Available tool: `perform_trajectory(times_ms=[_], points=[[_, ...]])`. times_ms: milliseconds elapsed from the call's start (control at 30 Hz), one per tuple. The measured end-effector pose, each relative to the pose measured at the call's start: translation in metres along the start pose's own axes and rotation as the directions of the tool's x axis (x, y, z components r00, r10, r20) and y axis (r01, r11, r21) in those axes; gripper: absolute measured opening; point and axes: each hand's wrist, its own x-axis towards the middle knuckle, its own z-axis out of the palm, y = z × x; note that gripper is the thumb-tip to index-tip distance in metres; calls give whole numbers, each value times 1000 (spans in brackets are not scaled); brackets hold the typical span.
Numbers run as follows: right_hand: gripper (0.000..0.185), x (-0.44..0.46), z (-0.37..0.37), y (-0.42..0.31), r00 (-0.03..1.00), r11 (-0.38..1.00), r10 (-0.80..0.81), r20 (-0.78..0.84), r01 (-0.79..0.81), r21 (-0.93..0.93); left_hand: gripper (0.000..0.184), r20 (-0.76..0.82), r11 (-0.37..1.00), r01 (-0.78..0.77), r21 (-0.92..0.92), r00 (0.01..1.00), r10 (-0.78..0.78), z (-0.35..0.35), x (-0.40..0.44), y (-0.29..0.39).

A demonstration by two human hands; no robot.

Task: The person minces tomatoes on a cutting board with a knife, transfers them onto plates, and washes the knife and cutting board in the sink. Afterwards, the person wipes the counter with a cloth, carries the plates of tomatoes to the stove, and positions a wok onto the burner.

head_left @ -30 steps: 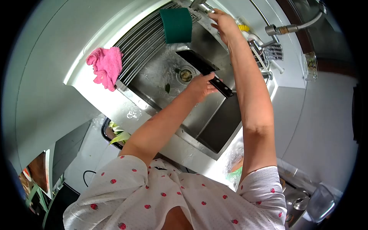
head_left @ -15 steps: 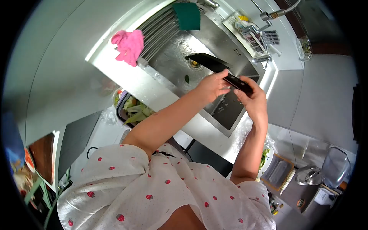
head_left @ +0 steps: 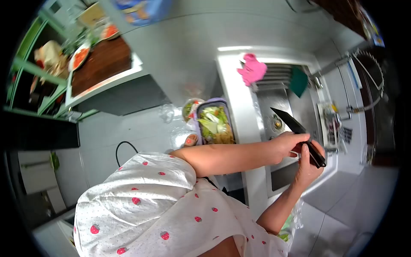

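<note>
Over the sink [head_left: 280, 98] I hold a black-bladed kitchen knife [head_left: 290, 122], its blade pointing up and left. My left hand [head_left: 287, 144] is closed at the front of the black handle, near the blade. Further back, my right hand [head_left: 309, 166] grips the same handle, with its thumb along the side; the handle's butt end sticks out past the fingers. Beneath the blade lies the round sink drain [head_left: 277, 124]. Parts of the fingers of both hands are hidden behind the handle.
A pink cloth [head_left: 252, 70] and a green sheet [head_left: 298, 81] lie at the rack end of the sink. The faucet [head_left: 355, 109] stands beyond it. On the floor is a bin [head_left: 229, 118] with vegetable scraps. A brown board [head_left: 102, 64] with dishes is far left.
My view has swung left, bringing the floor, bin and brown board further into sight. Both hands still hold the knife, and my left hand has closed more around the handle.
</note>
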Motion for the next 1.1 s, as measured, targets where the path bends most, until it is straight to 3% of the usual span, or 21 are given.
perform_trajectory(times_ms=[100, 333, 467, 567, 700, 867, 967, 1100], points=[[26, -4, 15, -17, 992, 997, -40, 123, 48, -65, 35, -96, 996, -71, 48, 993, 76, -5, -29, 12], [24, -45, 80, -72, 934, 986, -155, 322, 167, -10, 47, -119, 971, -234, 44, 964, 237, -31, -136, 33], [23, -82, 144, -106, 871, 989, -145, 470, 113, 97, 43, -251, 934, -357, 0, 904, 345, -64, -213, 55], [25, -117, 203, -140, 770, 969, -248, 588, 207, 138, 43, -260, 871, -491, 7, 840, 476, -95, -283, 79], [26, -169, 295, -202, 699, 925, -379, 606, 270, 266, 42, -219, 757, -652, 49, 733, 645, -131, -383, 123], [25, -190, 394, -263, 697, 910, -416, 584, 319, 266, 41, -282, 710, -621, 330, 653, 703, -177, -488, 175], [30, -186, 446, -298, 654, 897, -396, 645, 427, 118, 36, -310, 637, -667, 386, 557, 770, -206, -541, 183], [34, -173, 502, -331, 672, 855, -494, 552, 490, 170, 28, -447, 538, -723, 433, 347, 825, -257, -586, 187]])
